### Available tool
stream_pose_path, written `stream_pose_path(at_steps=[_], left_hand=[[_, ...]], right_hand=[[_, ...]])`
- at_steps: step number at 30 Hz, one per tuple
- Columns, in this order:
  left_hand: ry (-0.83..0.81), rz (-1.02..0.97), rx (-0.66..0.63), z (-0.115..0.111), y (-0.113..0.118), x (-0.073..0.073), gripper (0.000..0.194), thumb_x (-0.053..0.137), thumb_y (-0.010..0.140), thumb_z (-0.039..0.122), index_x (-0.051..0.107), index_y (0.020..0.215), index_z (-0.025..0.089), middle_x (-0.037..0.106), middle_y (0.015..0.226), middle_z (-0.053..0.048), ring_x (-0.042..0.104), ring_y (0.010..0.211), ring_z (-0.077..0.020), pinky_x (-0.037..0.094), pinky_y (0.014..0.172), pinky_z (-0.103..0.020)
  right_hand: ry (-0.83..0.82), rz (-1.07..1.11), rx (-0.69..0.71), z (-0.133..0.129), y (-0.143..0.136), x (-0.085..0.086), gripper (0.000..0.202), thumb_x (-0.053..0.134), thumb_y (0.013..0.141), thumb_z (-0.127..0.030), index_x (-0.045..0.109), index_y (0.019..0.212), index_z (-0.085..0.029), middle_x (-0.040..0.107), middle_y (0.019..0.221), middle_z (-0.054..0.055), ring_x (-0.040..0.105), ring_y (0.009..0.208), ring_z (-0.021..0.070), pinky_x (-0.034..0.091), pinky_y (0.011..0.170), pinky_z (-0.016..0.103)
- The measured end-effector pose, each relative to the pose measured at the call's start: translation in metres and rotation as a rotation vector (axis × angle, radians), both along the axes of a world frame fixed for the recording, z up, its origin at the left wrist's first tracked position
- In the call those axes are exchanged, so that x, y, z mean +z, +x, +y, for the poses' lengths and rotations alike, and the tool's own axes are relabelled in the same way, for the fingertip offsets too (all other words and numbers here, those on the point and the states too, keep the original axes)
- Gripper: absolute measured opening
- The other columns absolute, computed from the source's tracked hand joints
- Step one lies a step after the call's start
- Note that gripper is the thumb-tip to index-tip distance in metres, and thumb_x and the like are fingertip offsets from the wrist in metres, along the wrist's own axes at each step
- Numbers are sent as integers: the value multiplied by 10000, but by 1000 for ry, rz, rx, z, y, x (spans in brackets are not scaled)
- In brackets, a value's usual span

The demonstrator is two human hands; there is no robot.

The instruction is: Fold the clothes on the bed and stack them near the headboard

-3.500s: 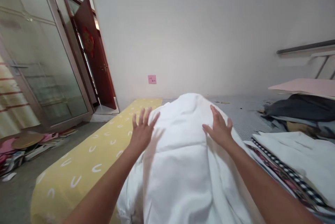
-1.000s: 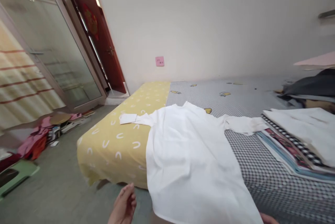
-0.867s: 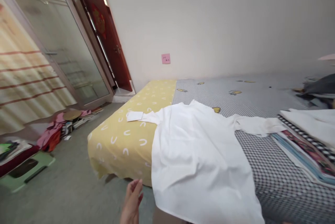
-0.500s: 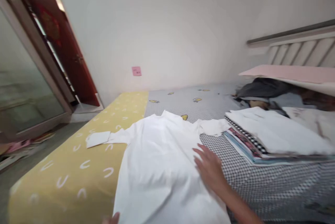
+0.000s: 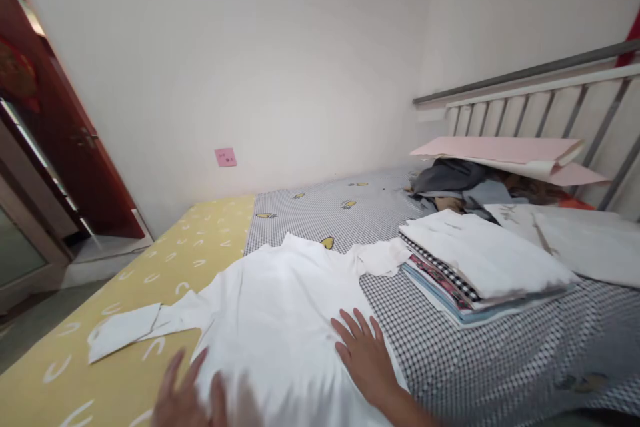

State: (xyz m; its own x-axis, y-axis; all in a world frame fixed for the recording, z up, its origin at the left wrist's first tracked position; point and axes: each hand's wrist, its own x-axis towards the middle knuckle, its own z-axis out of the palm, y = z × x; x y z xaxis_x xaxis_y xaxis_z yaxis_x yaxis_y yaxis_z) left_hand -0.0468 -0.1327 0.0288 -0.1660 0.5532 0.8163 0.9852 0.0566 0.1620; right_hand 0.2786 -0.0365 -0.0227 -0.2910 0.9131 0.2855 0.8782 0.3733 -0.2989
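1. Yellow cloth (image 5: 200, 240) with pale curved marks lies along the left of the bed (image 5: 465, 380), beside grey check; the near edge is cut off.
2. Red door (image 5: 55, 134), at far left, cut off by the frame.
3. White shirt (image 5: 295, 307), flat across the yellow and the check. Its long axis runs from the near side toward the wall (image 5: 310, 67), neck end pointing to the wall. One sleeve reaches left, its end folded back; the other reaches right, to the edge of the folded stack. The hem is out of frame.
4. Folded stack (image 5: 490, 254), white on top, with black-and-white check, patterned and blue layers showing below.
5. White cloth (image 5: 595, 240), behind and right of the stack, partly hidden by it.
6. Pink sheet (image 5: 505, 148), resting over a dark heap (image 5: 450, 177) that it partly hides.
7. Right hand (image 5: 367, 357), on the shirt's right side, fingers spread wide.
8. Left hand (image 5: 185, 400), at the shirt's lower left, fingers apart; blurred and cut off, so contact is unclear.
9. Pink note (image 5: 225, 157), on the wall, its writing too small to read.
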Motion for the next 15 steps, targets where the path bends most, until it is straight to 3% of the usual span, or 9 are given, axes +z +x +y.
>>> stream_pose_path(at_steps=[2, 4, 7, 8, 10, 12, 15], left_hand=[[-59, 102, -30, 33, 25, -2, 450, 428, 975, 281, 526, 1409, 214, 456, 1547, -147, 331, 1491, -281, 297, 1201, -543], [-207, 203, -92, 64, 38, -17, 458, 366, 990, 267, 546, 1411, 265, 449, 1573, -94, 390, 1463, -252, 313, 1186, -523], [-438, 222, -55, 90, 34, -52, 488, 309, 1002, 321, 514, 1442, 279, 504, 1529, -44, 461, 1416, -242, 378, 1138, -524], [-482, 214, -25, 93, 28, -62, 499, 298, 1003, 335, 490, 1459, 275, 487, 1537, -37, 459, 1418, -245, 382, 1134, -530], [-518, 235, -3, 95, 18, -77, 513, 285, 1000, 339, 443, 1485, 280, 432, 1565, -25, 444, 1428, -248, 382, 1130, -536], [-504, 272, 11, 95, 12, -83, 514, 284, 995, 335, 437, 1483, 293, 420, 1566, -19, 461, 1415, -253, 402, 1104, -536], [-461, 300, 65, 94, 16, -81, 511, 269, 991, 315, 460, 1464, 282, 444, 1544, -25, 499, 1384, -253, 409, 1083, -535]], right_hand=[[-46, 20, 7, -1, 2, 12, 432, 434, 996, -407, 535, 1416, -408, 472, 1554, -16, 351, 1472, 298, 251, 1185, 571], [-111, 94, -4, 6, 6, 31, 359, 417, 998, -406, 672, 1247, -361, 626, 1411, 19, 484, 1379, 292, 359, 1114, 520], [-322, 320, -83, 44, 13, 69, 409, 357, 1006, -396, 732, 940, -246, 779, 903, 63, 720, 889, 238, 513, 815, 375], [-388, 390, -114, 63, 15, 82, 406, 344, 1005, -387, 716, 956, -231, 756, 767, 42, 705, 702, 199, 508, 704, 324], [-422, 470, -162, 110, 15, 105, 382, 318, 1002, -336, 631, 1196, -234, 721, 688, -9, 627, 509, 132, 466, 583, 251], [-410, 492, -207, 156, 10, 118, 437, 290, 995, -274, 477, 1389, -243, 715, 702, -32, 607, 483, 98, 451, 573, 216], [-444, 431, -282, 205, -5, 115, 512, 367, 955, -239, 376, 1467, -221, 712, 692, -24, 652, 545, 120, 471, 633, 237]])
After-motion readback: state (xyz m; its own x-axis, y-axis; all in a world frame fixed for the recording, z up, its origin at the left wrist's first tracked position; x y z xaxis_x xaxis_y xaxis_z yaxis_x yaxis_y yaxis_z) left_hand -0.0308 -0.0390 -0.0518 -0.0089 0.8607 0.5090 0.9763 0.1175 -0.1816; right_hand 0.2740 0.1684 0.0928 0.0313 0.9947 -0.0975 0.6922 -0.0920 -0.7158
